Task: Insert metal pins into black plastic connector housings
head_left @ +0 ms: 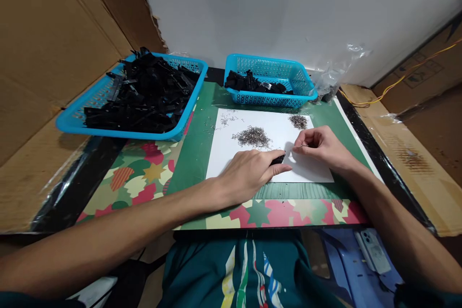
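My left hand [249,173] rests low over the white sheet [224,154], its fingers closed around a black plastic part [277,160] that shows between thumb and forefinger. Just to the right, my right hand [321,147] pinches a thin, small metal piece [305,146], perhaps one of the little springs or hooks; its exact kind is too small to tell. Beyond my left hand lies a pile of tiny bent metal pieces [253,136]. A smaller pile [298,121] of similar pieces sits above my right hand, near the sheet's far right corner.
At the left, a large blue basket [193,106] is heaped with black plastic parts. A smaller blue basket [269,101] with some black parts stands at the back, beside a clear plastic bag [332,74]. Cardboard walls flank both sides. A phone [373,250] lies lower right.
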Available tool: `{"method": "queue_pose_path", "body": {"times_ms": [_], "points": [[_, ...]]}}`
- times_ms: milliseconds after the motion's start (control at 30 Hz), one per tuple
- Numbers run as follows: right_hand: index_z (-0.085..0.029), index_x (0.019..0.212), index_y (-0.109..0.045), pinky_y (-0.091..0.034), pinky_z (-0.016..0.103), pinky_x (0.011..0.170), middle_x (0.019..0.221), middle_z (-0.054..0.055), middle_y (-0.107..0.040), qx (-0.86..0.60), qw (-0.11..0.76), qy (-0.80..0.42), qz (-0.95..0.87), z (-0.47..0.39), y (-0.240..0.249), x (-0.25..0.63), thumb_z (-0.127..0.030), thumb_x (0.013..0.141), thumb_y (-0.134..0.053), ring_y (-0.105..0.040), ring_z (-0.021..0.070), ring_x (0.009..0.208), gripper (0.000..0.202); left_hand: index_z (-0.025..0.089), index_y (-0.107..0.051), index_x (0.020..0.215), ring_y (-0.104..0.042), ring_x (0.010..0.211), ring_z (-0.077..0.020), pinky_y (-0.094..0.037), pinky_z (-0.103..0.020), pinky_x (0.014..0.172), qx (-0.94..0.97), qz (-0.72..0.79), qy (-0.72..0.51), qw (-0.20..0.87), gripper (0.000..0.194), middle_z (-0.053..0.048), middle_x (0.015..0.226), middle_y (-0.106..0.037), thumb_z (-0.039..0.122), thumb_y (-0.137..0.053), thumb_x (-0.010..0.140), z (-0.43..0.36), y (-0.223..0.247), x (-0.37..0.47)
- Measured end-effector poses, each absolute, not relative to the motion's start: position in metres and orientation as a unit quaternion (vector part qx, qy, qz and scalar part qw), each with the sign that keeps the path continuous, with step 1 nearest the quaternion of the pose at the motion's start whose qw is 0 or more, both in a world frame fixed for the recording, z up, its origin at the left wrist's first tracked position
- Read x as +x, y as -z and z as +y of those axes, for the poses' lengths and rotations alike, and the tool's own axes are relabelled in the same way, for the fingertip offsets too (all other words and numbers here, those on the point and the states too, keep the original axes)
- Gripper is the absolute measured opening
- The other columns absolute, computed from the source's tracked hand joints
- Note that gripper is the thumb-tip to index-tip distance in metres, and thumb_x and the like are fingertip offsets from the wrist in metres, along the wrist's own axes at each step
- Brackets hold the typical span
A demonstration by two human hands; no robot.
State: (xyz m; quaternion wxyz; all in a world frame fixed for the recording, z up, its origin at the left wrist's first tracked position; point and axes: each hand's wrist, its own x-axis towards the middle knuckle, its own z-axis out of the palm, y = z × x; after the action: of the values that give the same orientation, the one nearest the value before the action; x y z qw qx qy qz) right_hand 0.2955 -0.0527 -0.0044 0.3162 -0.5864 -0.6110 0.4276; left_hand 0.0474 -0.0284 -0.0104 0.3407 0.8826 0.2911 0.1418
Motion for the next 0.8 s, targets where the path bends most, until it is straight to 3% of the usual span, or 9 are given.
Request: {"method": "queue_pose_path", "body": {"times_ms": [100, 267, 500, 800], "points": [[-0.016, 0.07, -0.072, -0.032, 0.026, 0.05, 0.058, 0.0, -0.057, -0.588, 0.309, -0.428, -0.613, -0.054, 0.006, 0.291, -0.039, 0.076, -0.08, -0.046, 0.0113, 0.055, 0.025, 0.024, -0.066, 0.132, -0.068, 0.065, -0.0211, -0.043, -0.031, 0.063, 0.878, 0.305, -0.136, 0.342, 0.047, 0.0, 0.069, -0.068, 0.059, -0.044, 0.108, -0.031, 0.011, 0.047], [-0.016, 0.072, -0.072, -0.035, 0.027, 0.054, 0.063, 0.003, -0.064, -0.596, 0.321, -0.403, -0.616, -0.053, 0.009, 0.285, -0.035, 0.077, -0.077, -0.05, 0.0131, 0.059, 0.02, 0.017, -0.037, 0.155, -0.065, 0.061, -0.0226, -0.041, -0.031, 0.06, 0.88, 0.338, -0.115, 0.314, 0.058, -0.002, 0.072, -0.069, 0.055, -0.038, 0.111, -0.034, 0.009, 0.047], [-0.017, 0.069, -0.071, -0.034, 0.027, 0.052, 0.059, 0.0, -0.061, -0.591, 0.316, -0.407, -0.62, -0.052, 0.007, 0.284, -0.032, 0.076, -0.077, -0.048, 0.0117, 0.056, 0.018, 0.019, -0.055, 0.142, -0.074, 0.09, -0.0302, -0.05, -0.037, 0.074, 0.896, 0.304, -0.1, 0.309, 0.048, -0.012, 0.099, -0.077, 0.052, -0.039, 0.111, -0.034, 0.007, 0.046], [-0.016, 0.066, -0.069, -0.034, 0.026, 0.052, 0.058, 0.0, -0.061, -0.596, 0.325, -0.388, -0.623, -0.052, 0.009, 0.278, -0.029, 0.075, -0.075, -0.049, 0.0111, 0.055, 0.017, 0.023, -0.063, 0.143, -0.075, 0.09, -0.0294, -0.05, -0.036, 0.072, 0.892, 0.345, -0.086, 0.281, 0.05, -0.01, 0.102, -0.08, 0.054, -0.039, 0.111, -0.034, 0.003, 0.048]]}}
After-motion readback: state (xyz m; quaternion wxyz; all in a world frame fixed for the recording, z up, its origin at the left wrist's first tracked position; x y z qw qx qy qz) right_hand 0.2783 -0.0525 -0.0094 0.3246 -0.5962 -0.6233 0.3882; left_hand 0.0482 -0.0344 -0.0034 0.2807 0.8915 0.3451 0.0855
